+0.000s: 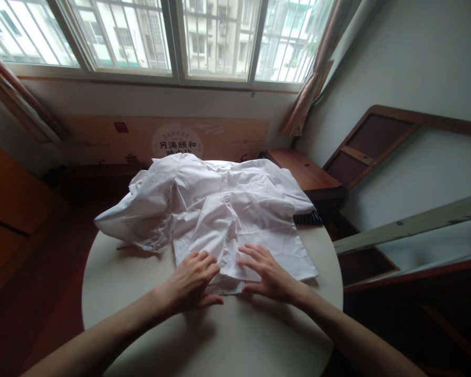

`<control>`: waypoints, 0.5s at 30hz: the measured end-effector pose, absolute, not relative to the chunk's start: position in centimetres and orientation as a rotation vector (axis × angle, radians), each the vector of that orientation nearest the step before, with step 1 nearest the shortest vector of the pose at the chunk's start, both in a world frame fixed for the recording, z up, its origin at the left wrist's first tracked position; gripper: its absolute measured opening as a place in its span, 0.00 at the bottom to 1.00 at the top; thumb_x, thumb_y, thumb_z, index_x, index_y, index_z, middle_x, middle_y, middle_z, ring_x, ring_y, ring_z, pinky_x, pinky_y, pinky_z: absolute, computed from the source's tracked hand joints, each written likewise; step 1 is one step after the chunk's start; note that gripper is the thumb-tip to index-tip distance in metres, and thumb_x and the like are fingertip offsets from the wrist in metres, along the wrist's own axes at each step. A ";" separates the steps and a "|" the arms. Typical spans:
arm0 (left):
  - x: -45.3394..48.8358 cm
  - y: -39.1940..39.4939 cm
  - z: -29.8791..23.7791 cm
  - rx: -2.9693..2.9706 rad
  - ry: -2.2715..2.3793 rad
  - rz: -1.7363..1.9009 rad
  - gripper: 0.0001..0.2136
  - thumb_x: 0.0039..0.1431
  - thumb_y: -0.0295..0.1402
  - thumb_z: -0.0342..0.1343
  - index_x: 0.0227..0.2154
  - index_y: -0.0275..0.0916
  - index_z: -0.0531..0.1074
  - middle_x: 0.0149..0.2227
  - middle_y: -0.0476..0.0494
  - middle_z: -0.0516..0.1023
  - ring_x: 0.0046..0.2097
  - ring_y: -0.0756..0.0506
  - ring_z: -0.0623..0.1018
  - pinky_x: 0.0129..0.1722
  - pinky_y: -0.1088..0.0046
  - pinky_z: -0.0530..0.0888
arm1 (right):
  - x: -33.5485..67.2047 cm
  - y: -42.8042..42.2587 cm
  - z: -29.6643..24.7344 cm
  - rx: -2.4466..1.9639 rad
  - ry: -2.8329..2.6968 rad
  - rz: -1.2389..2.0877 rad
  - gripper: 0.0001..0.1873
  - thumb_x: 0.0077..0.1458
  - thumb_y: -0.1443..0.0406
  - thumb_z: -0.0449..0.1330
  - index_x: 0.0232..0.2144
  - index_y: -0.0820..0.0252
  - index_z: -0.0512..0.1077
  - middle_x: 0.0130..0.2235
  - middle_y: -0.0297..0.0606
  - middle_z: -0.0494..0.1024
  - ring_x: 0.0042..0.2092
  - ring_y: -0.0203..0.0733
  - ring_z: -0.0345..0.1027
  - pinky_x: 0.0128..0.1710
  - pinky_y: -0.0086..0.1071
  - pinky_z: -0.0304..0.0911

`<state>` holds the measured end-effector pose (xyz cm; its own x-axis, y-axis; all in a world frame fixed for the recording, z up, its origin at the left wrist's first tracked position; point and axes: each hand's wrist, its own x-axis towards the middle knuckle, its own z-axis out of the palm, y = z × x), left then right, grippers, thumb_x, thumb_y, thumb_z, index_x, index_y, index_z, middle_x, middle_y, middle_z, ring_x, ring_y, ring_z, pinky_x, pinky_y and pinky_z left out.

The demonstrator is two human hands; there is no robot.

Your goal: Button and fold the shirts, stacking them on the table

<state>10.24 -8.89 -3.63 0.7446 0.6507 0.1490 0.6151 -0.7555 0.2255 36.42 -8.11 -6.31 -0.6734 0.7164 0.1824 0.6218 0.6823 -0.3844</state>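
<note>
A crumpled white button shirt [219, 209] lies spread across the far half of a round pale table [235, 335]. My left hand [192, 283] rests on the shirt's near hem, fingers curled down onto the cloth with the thumb on the table. Just to its right, my right hand [269, 275] lies flat on the same hem, fingers stretched out and slightly apart. The two hands are a few centimetres apart, on either side of the button placket. One sleeve bunches up at the table's left edge.
A dark ridged object [308, 218] pokes out from under the shirt at the right. Behind the table stand a printed cardboard box [172, 139], a wooden bench [302, 170] and wood panels [376, 141] leaning on the right wall. Windows fill the back.
</note>
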 end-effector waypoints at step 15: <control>2.4 -10.4 -4.7 3.211 0.772 0.676 0.05 0.59 0.25 0.51 0.38 0.37 0.69 0.26 0.49 0.70 0.26 0.50 0.70 0.26 0.73 0.67 | 40.0 -10.2 -3.5 -1.052 -2.428 0.229 0.12 0.62 0.70 0.47 0.33 0.59 0.70 0.25 0.36 0.72 0.26 0.37 0.65 0.28 0.29 0.57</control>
<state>2.39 -10.43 -4.68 0.8171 0.3851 0.4290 0.4763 -0.8702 -0.1260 40.04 -10.25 -3.52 -0.5888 0.7225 0.3624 0.6418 0.6904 -0.3337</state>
